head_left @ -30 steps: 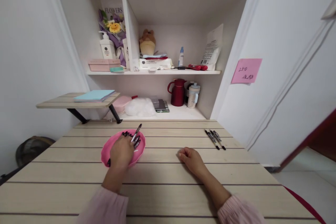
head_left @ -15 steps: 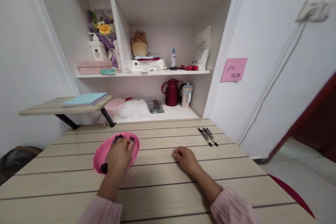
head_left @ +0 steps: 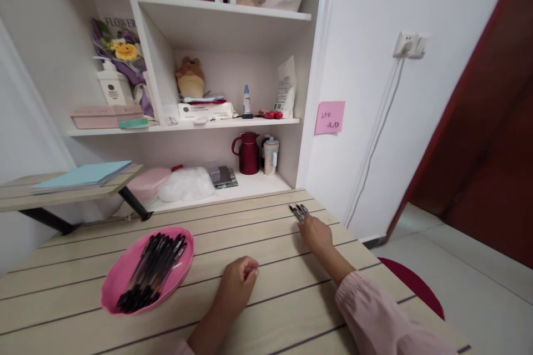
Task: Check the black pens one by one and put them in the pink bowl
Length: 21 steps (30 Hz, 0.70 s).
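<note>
A pink plate [head_left: 120, 277] lies on the wooden table [head_left: 270, 227] at the left, holding several black pens [head_left: 153, 269] side by side. My left hand [head_left: 238, 282] rests on the table to the right of the plate, curled into a loose fist with nothing visible in it. My right hand [head_left: 315, 232] reaches out to the table's far right, fingers down on a small group of black pens [head_left: 298, 211]. Whether it grips them I cannot make out.
White shelves behind the table hold a red jug [head_left: 248, 153], a cup, a white bag, boxes and bottles. A low side shelf with a blue book [head_left: 79, 175] juts out at the left. A pink note [head_left: 330, 117] sticks on the wall. A red door stands at the right.
My left hand has come off the pink plate and now rests in a fist beside it. My right hand has reached to the pens at the far right. The view has swung rightward.
</note>
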Tool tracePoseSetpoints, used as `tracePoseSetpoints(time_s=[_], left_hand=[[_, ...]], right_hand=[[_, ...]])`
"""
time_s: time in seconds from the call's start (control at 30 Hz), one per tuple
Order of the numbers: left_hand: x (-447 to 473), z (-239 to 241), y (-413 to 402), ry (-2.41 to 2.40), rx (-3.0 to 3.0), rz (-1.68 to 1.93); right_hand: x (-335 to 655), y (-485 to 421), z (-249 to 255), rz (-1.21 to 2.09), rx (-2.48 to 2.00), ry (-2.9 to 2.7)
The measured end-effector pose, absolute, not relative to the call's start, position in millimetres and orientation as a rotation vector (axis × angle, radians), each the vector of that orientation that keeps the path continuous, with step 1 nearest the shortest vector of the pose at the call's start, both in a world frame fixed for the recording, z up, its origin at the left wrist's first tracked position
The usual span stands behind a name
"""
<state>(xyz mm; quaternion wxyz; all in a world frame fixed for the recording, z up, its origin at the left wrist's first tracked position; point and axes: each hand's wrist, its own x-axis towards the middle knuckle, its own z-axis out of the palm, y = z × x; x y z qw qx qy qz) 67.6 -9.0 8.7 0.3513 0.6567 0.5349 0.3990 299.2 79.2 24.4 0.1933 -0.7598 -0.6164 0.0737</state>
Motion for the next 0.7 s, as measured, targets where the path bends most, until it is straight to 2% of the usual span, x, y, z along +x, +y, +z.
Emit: tracePoseSetpoints(time_s=[0.23, 0.4, 0.57, 0.6, 0.7], left_hand=[[66.2, -9.0, 3.0, 1.258, 1.316, 1.152], [74.1, -2.5, 10.7, 0.994, 0.567, 1.39], [68.3, 5.2, 3.1, 0.846, 0.403, 1.345], [66.8, 6.3, 1.1, 0.832, 0.4, 1.344], [64.5, 8.9, -3.3, 0.79, 0.462, 1.332]], right_hand=[[294.0, 78.0, 23.1, 0.265, -2.142, -1.709], [229.3, 48.9, 5.4, 0.572, -1.865, -1.843], [199.6, 30.0, -4.1, 0.913, -1.436, -2.004], [208.0, 35.4, 0.5, 0.87, -1.442, -2.01], [253.7, 64.3, 19.7, 0.37, -1.876, -1.845]])
